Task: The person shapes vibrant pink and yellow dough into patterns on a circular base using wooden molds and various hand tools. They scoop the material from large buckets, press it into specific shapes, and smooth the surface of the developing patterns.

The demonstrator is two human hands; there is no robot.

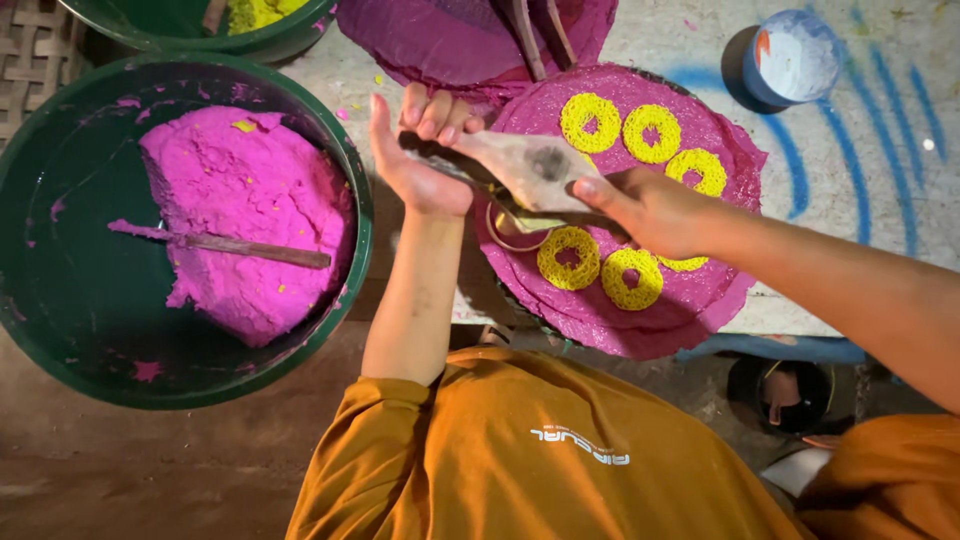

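Left hand (pixel 420 150): raised palm-up over the table edge, forearm running near to far, fingers curled closed on the far-left end of a grey cloth pouch (pixel 525 165).
Right hand (pixel 650 210): reached in from the right, thumb and fingers pinched on the pouch's right tip.
Pouch: stretched between both hands above the purple disc (pixel 720 290).
Disc: carried yellow rings (pixel 590 122).
Basin (pixel 60 290): left, held pink dough (pixel 250 215) and a stick (pixel 250 248).
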